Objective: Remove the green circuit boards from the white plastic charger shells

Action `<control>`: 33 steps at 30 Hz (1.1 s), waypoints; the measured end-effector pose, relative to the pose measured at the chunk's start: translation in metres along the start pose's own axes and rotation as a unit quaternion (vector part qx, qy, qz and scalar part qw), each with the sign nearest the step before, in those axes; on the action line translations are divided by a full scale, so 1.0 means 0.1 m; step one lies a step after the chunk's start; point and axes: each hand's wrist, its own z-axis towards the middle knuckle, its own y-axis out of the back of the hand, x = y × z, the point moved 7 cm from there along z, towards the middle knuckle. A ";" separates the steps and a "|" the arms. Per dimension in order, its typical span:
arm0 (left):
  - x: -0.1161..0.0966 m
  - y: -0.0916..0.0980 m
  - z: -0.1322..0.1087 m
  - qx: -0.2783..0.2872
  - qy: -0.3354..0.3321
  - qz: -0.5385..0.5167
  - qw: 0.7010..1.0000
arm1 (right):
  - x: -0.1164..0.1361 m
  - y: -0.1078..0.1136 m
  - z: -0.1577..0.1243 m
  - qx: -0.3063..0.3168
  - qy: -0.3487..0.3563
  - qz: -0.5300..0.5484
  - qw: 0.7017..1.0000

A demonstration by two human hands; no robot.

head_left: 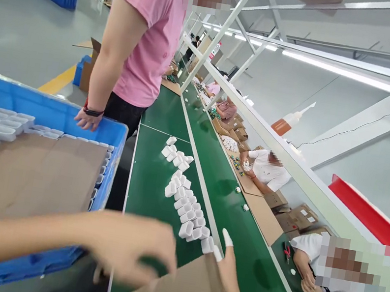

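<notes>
My left hand (132, 250) hovers over the near edge of the green table (151, 183), fingers curled downward with nothing visible in them; it is blurred. My right hand (229, 266) rises at the bottom centre, fingers stretched out with white finger cots, touching the edge of a brown cardboard sheet (186, 289). A row of small white plastic cups (185, 204) lies on the table just beyond both hands.
A blue crate (54, 112) at the left holds white cups under a cardboard sheet; a person in a pink shirt (142, 32) rests a hand on its rim. A green conveyor belt (242, 223) runs away on the right, with seated workers and cartons beyond it.
</notes>
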 end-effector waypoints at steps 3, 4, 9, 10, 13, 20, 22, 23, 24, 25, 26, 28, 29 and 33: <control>0.98 0.28 0.34 0.012 0.131 0.023 0.991 | 0.28 -0.48 0.21 0.036 0.042 0.036 0.998; 1.29 0.36 0.44 0.003 0.154 0.030 0.988 | 0.35 -0.60 0.26 0.049 0.053 0.044 0.996; 2.43 0.23 0.59 -0.010 0.236 0.012 0.972 | 0.55 -0.92 0.37 0.118 0.086 0.062 0.987; 2.52 0.14 0.55 -0.008 0.245 0.001 0.969 | 0.58 -0.97 0.36 0.130 0.088 0.062 0.986; 2.53 -0.10 0.33 -0.030 0.271 -0.024 0.962 | 0.65 -1.04 0.26 0.158 0.097 0.066 0.980; 1.84 -0.46 -0.26 -0.137 0.348 -0.029 0.927 | 0.87 -0.92 0.52 0.172 0.133 0.085 0.972; 1.65 -0.63 -0.38 -0.161 0.376 -0.027 0.912 | 0.99 -0.97 0.94 0.167 0.138 0.091 0.972; 1.57 -0.72 -0.43 -0.170 0.389 -0.024 0.905 | 1.07 -1.04 1.16 0.171 0.143 0.095 0.970; 1.50 -0.80 -0.49 -0.178 0.401 -0.023 0.899 | 1.16 -1.13 1.38 0.181 0.149 0.101 0.967; 1.44 -0.87 -0.55 -0.188 0.411 -0.023 0.892 | 1.25 -1.24 1.57 0.196 0.155 0.108 0.962; 1.39 -0.91 -0.60 -0.200 0.418 -0.026 0.886 | 1.33 -1.35 1.73 0.213 0.157 0.117 0.957; 1.32 -0.97 -0.70 -0.215 0.420 -0.040 0.881 | 1.44 -1.56 1.92 0.244 0.151 0.136 0.948; 1.29 -0.97 -0.74 -0.215 0.416 -0.049 0.882 | 1.47 -1.64 1.97 0.258 0.144 0.147 0.944; 1.19 -0.94 -0.86 -0.164 0.402 -0.069 0.898 | 1.38 -1.77 1.90 0.299 0.106 0.192 0.929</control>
